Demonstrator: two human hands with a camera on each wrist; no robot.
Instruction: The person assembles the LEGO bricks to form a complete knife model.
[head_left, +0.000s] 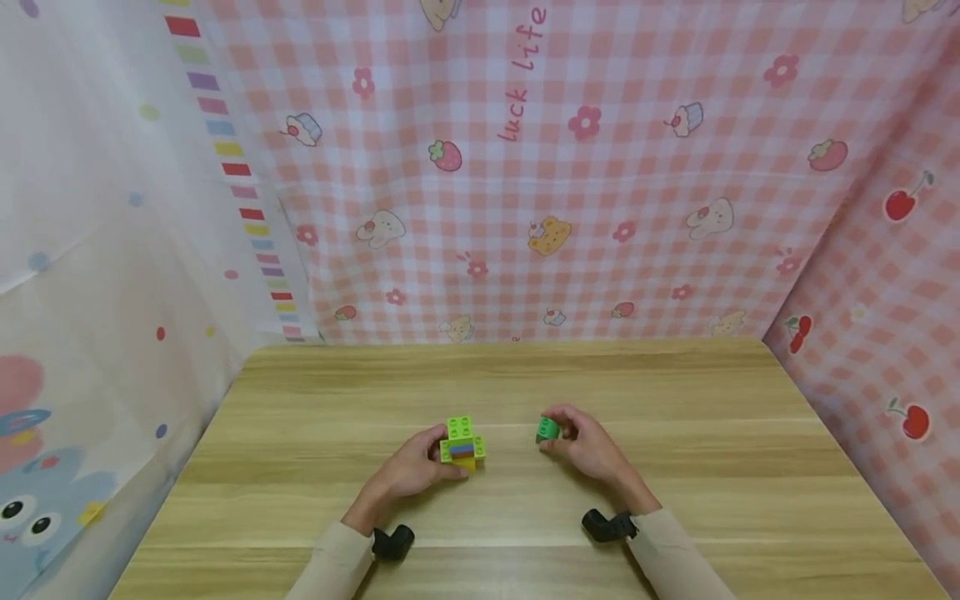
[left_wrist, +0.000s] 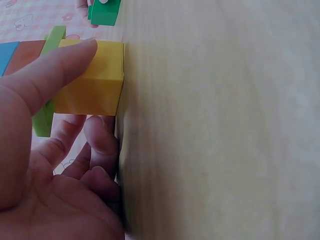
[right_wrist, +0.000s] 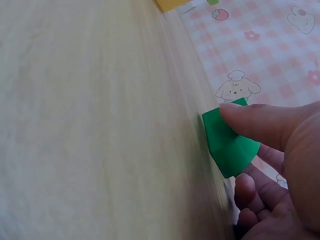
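Note:
My left hand (head_left: 411,467) grips a stack of toy building bricks (head_left: 460,428), thumb on the near side and fingers behind. Lime green studs top the stack, with a lime plate sticking out to both sides, blue and reddish-brown layers, and a yellow brick (left_wrist: 100,90) at the bottom, close to the table. To the right, my right hand (head_left: 588,446) pinches a dark green brick (head_left: 547,428) between thumb and fingers. In the right wrist view this green brick (right_wrist: 230,140) shows a curved, flared side and sits low at the tabletop. A gap of bare wood separates the two.
The wooden table (head_left: 480,375) runs back to a pink checked cloth (head_left: 480,208) hung behind it. A white patterned cloth (head_left: 112,250) hangs on the left and another pink cloth (head_left: 862,350) on the right. Black wrist cameras (head_left: 393,542) are strapped to both wrists.

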